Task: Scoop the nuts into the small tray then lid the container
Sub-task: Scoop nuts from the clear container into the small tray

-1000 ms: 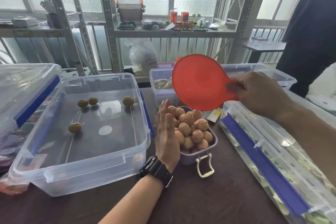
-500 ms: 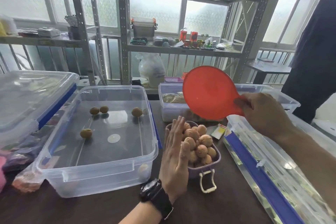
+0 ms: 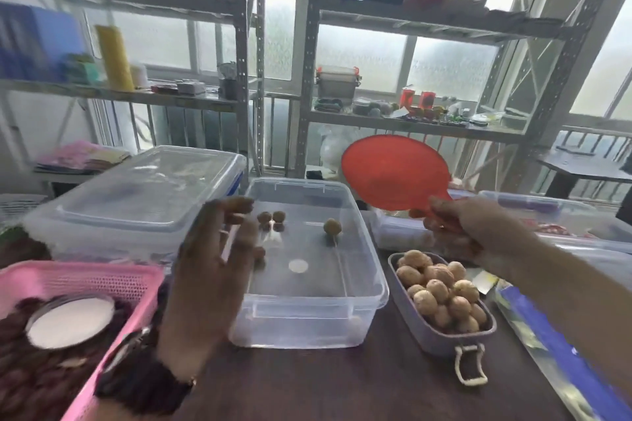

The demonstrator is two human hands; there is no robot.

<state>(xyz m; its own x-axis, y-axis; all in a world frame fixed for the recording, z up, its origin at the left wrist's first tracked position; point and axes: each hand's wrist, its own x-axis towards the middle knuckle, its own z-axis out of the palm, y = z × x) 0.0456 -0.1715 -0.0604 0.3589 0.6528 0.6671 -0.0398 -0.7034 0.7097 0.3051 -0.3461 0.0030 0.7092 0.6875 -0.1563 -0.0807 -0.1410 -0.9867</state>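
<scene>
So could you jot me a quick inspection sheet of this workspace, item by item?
Surface: dark table, crowded.
Job's things: small tray heaped with nuts; clear container open, a few nuts inside; lid resting on a box to its left.
Clutter: pink basket, more clear boxes.
Grippers: left hand open, blurred; right hand holds the red scoop.
Cables: nothing seen.
Surroundings: metal shelves, windows.

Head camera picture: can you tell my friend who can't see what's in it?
A right hand holds a red scoop above a small tray piled with nuts. The open left hand hovers beside a clear container holding a few nuts.
</scene>
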